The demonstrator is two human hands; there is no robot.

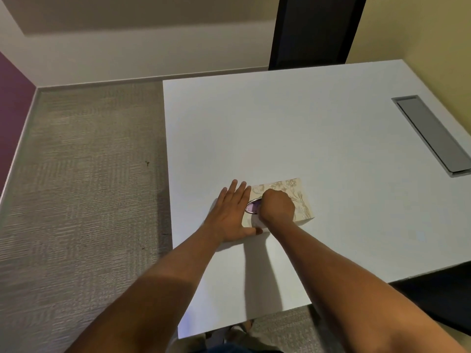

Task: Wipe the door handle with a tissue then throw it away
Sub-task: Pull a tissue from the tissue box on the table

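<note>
A cream tissue box [298, 197] with a floral print lies flat on the white table [318, 128], its oval purple-rimmed opening [252, 207] facing up. My left hand [233, 212] lies flat with fingers spread, pressing on the box's left end. My right hand [276, 206] is curled into a fist over the opening, fingers dipped into it. Whether it pinches a tissue is hidden by the hand. No door handle or bin is in view.
A grey cable hatch [433, 133] is set into the table at the right. Grey carpet [84, 187] lies to the left of the table. A dark vertical panel [313, 31] stands behind the table's far edge, between pale walls.
</note>
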